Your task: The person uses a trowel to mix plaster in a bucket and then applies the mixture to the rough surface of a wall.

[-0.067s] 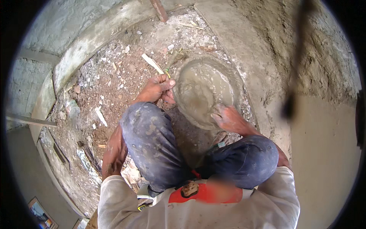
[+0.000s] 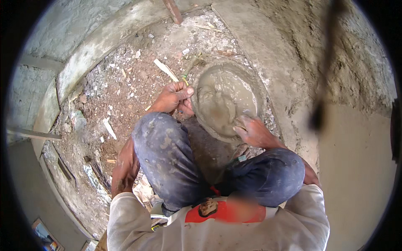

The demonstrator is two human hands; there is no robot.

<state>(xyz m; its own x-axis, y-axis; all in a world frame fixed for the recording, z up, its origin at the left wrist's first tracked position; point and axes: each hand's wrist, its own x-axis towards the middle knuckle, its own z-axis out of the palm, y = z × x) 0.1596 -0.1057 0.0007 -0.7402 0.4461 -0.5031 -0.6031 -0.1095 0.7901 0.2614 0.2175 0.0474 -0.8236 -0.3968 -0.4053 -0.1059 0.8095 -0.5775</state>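
Observation:
Between my knees and the far strip of ground lies a round, mud-caked basin (image 2: 201, 123) holding wet grey mortar (image 2: 220, 104). My left hand (image 2: 176, 99) is closed at the basin's left side, thumb and fingers at the rim. Just beyond that thumb a small yellow-green strip (image 2: 184, 79) sticks up; whether my hand touches it I cannot tell. At the lower right of the mortar, my right hand (image 2: 253, 131) is closed with fingers curled and fingertips at the surface. What it grips, if anything, is hidden.
Rubble and wood splinters (image 2: 166, 70) cover the dirt to the left. A concrete ledge (image 2: 268, 71) runs along the right, beside a rough plastered wall (image 2: 356, 71). A wooden post (image 2: 173, 11) stands at the far end. A clear plastic bottle (image 2: 78, 120) lies at left.
My right hand has shifted slightly and its fingers look more curled over the mortar. The mortar's surface near it has changed shape a little. My left hand stays at the rim.

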